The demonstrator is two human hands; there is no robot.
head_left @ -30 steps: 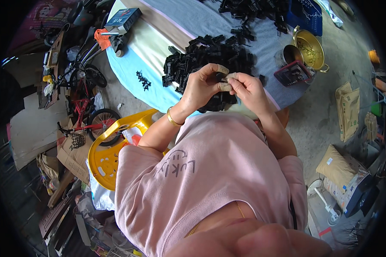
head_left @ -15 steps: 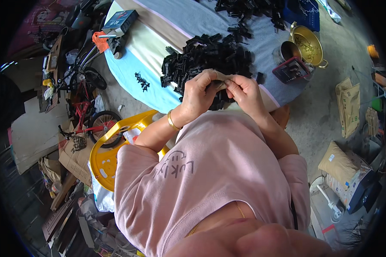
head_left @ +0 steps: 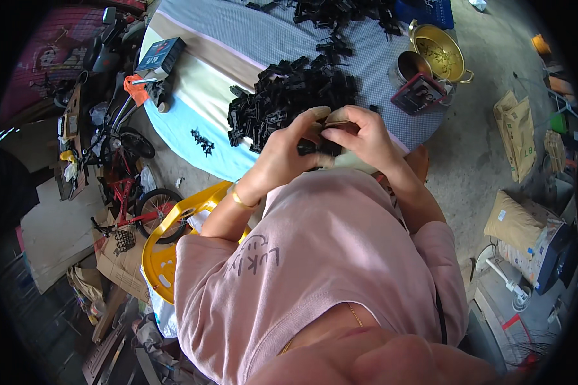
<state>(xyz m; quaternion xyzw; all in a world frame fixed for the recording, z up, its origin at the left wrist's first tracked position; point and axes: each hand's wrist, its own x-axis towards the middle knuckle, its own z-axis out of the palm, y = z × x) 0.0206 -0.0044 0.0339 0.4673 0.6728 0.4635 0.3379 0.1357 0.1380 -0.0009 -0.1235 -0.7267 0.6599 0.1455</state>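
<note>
Where the round table [head_left: 237, 58] curves nearest the person, a heap of black plastic parts [head_left: 289, 96] is spread just beyond the hands. Right of the heap a gold pot [head_left: 440, 51] is set. One small black part [head_left: 318, 146] is pinched between the left hand [head_left: 289, 151] and right hand [head_left: 359, 138], fingertips pressed together; its long axis seems crosswise, though mostly hidden.

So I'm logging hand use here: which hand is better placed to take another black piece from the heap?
Probably the left hand. It sits right against the near edge of the heap of black plastic pieces, while the right hand is off to the heap's side. Both hands are busy on one small black piece.
</note>
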